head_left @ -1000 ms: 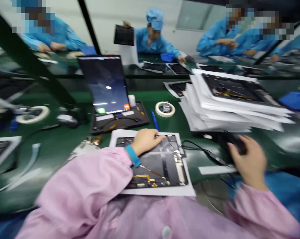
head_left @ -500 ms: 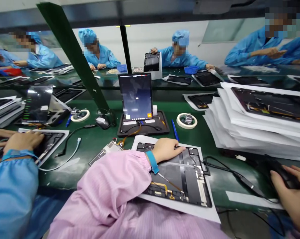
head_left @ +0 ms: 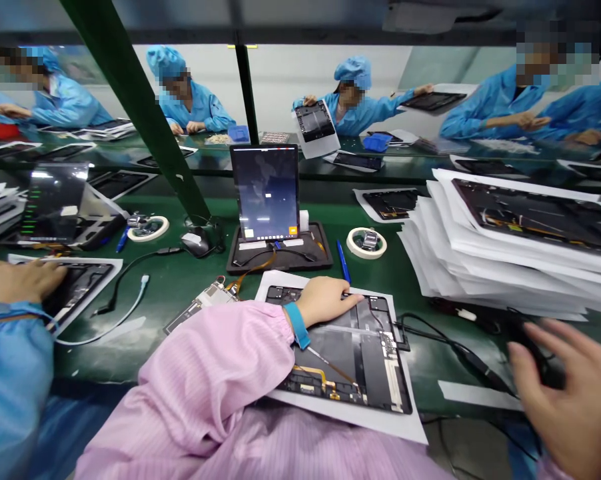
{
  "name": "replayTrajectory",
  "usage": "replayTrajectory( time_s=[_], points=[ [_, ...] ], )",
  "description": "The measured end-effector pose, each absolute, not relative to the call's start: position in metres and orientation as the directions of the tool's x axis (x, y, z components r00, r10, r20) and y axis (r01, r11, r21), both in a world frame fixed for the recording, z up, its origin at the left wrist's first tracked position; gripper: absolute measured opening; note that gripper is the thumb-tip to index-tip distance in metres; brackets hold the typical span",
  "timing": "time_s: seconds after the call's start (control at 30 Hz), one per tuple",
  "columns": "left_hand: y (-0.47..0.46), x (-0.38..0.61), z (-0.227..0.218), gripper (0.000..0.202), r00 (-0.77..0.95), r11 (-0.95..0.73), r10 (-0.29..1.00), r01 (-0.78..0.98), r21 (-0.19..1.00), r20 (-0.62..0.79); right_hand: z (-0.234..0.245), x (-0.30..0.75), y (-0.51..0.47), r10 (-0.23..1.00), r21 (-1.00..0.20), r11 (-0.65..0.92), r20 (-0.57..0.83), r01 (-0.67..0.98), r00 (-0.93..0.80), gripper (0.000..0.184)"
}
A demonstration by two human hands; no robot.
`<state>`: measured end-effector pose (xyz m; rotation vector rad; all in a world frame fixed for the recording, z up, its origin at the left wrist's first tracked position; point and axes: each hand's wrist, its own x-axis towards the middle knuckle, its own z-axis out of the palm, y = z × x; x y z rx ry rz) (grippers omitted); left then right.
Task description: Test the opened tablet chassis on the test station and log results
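A tablet back housing (head_left: 344,360) with its inner parts exposed lies on white paper in front of me. My left hand (head_left: 325,300) rests across its far edge, fingers lying on it and thumb stretched to the right. At the right, my right hand (head_left: 570,393) is open and slightly blurred, its fingers apart just over a black computer mouse (head_left: 554,375), which it partly hides. A black cable (head_left: 450,340) runs from the housing's right side toward the mouse. Behind the housing, a lit tablet screen (head_left: 265,193) stands upright in a black tray (head_left: 325,250).
At the right rises a stack of papers (head_left: 445,267) with tablet housings. Tape roll (head_left: 367,244), blue pen (head_left: 343,261), a circuit board (head_left: 203,303) and another mouse (head_left: 198,240) lie around. A co-worker's hand (head_left: 23,287) works at the left; other people sit opposite.
My right hand has lifted and opened off the black mouse. My left hand stays on the housing. The view has shifted slightly; a person opposite now holds up a second housing.
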<state>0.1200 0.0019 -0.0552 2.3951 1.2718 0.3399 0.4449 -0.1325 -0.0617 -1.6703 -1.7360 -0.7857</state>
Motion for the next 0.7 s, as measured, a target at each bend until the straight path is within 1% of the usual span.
replayTrajectory(
  time_s=[0.03,0.07,0.1,0.17,0.23,0.33,0.43,0.6,0.7],
  points=[
    [0.002,0.12,-0.056,0.048,0.555,-0.504,0.831,0.733,0.458,0.027,-0.053,0.422,-0.132,0.724,-0.013,0.219,0.672,0.976,-0.154,0.033],
    [0.002,0.12,-0.056,0.048,0.554,-0.505,0.832,0.733,0.456,0.03,-0.047,0.399,-0.13,0.752,0.01,0.389,0.574,0.921,-0.324,0.029],
    [0.002,0.12,-0.057,0.049,0.553,-0.506,0.832,0.734,0.454,0.033,-0.042,0.38,-0.126,0.746,0.038,0.481,0.507,0.876,-0.432,0.025],
    [0.001,0.12,-0.058,0.05,0.552,-0.51,0.833,0.733,0.45,0.046,-0.039,0.354,-0.115,0.749,0.024,0.585,0.367,0.811,-0.552,0.017],
    [0.001,0.12,-0.059,0.051,0.556,-0.519,0.829,0.729,0.446,0.055,-0.04,0.346,-0.103,0.763,-0.045,0.618,0.275,0.785,-0.585,0.009],
    [0.0,0.12,-0.059,0.052,0.565,-0.53,0.823,0.725,0.439,0.06,-0.041,0.351,-0.088,0.756,-0.17,0.655,0.143,0.736,-0.639,0.009],
    [-0.001,0.12,-0.057,0.052,0.564,-0.526,0.824,0.727,0.442,0.053,-0.035,0.355,-0.082,0.754,-0.253,0.644,0.044,0.722,-0.656,0.007],
    [0.0,0.118,-0.055,0.051,0.568,-0.525,0.821,0.719,0.456,0.051,-0.026,0.354,-0.081,0.761,-0.331,0.605,-0.028,0.724,-0.648,0.013],
    [-0.002,0.117,-0.058,0.049,0.574,-0.529,0.816,0.703,0.476,0.06,-0.027,0.371,-0.079,0.769,-0.323,0.589,-0.058,0.74,-0.637,0.016]
  ],
)
